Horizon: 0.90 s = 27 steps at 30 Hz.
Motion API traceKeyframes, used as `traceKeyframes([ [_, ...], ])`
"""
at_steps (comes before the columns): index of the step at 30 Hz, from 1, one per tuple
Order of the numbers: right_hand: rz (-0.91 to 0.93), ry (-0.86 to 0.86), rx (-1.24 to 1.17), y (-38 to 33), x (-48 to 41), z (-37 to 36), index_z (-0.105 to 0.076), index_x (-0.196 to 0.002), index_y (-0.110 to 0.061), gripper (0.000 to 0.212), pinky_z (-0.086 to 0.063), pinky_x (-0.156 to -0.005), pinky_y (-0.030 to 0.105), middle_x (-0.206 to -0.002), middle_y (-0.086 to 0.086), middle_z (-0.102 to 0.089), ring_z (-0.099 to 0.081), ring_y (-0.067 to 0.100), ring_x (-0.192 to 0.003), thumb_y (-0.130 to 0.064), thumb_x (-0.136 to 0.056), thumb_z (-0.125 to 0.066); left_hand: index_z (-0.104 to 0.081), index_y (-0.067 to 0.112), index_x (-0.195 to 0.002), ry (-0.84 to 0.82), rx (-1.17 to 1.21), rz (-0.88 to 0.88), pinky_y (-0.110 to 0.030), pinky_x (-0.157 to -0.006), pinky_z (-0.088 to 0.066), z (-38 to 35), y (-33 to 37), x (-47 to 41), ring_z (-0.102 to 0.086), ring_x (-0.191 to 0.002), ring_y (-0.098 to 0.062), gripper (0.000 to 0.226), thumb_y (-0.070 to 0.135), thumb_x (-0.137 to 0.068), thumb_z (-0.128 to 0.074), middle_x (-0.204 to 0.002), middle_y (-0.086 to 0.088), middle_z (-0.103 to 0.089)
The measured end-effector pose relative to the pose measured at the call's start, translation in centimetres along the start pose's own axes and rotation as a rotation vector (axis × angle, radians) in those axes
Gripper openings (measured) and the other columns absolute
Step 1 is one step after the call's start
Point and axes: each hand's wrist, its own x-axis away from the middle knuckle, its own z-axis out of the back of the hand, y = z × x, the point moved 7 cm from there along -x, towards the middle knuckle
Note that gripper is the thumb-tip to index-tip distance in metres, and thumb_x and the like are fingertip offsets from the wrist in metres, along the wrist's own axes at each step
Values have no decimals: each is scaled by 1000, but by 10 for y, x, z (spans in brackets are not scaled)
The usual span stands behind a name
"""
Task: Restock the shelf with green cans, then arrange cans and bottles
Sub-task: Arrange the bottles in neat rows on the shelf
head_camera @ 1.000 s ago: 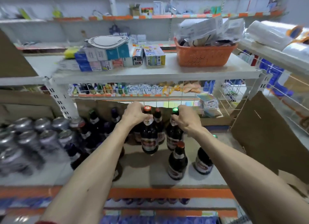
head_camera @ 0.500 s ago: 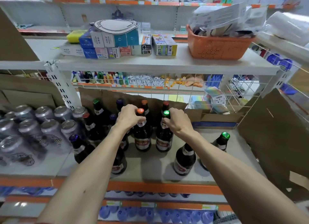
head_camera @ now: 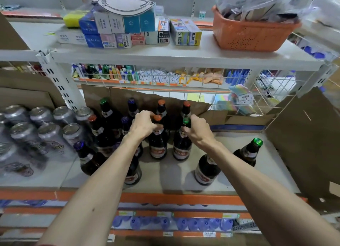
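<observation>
Several dark glass bottles stand on the white shelf. My left hand grips the neck of an orange-capped bottle. Right beside it, my right hand grips the neck of a green-capped bottle. Both bottles stand upright on the shelf, close together. More bottles with orange, blue and green caps stand behind and to the left. A bottle partly hidden by my right forearm and a green-capped bottle stand apart at the right. Silver-topped cans fill the shelf's left side.
Brown cardboard leans at the shelf's right end and along the back. The shelf above carries small boxes and an orange basket. Blue bottle caps show on the shelf below. A wire grid closes the back right.
Both hands and their two bottles have shifted slightly back into the shelf toward the rear row. The camera has tilted and moved closer.
</observation>
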Motion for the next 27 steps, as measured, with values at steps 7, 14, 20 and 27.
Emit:
traceKeyframes([
  [7, -7, -77, 88, -6, -3, 2, -51, -98, -7, 21, -52, -74, 42, -94, 13, -63, -61, 37, -90, -22, -89, -64, -66, 23, -109, -69, -42, -33, -36, -76, -52, 1, 5, 4, -63, -92, -26, 48, 32, -65, -83, -100, -3, -67],
  [14, 60, 13, 246, -21, -3, 14, -47, -85, -9, 30, -47, -70, 41, -79, 8, -54, -57, 36, -79, -33, -93, -64, -69, 25, -108, -158, -147, -200, -35, -79, -53, 6, 23, 6, -63, -92, -22, 41, 27, -69, -82, -102, -2, -68],
  [20, 124, -43, 252, -19, -4, 12, -51, -93, -5, 18, -42, -66, 37, -91, 15, -60, -59, 40, -86, -19, -95, -60, -71, 25, -105, -99, -228, -207, -40, -82, -54, 8, 28, 5, -64, -98, -30, 31, 24, -75, -78, -105, -4, -69],
  [27, 131, -72, 244, -15, -4, 12, -52, -104, -5, 18, -43, -68, 39, -103, 19, -62, -59, 41, -91, -18, -95, -60, -70, 19, -112, -2, -240, -205, -38, -80, -51, 6, 31, 8, -64, -100, -33, 32, 22, -80, -77, -108, -8, -69],
])
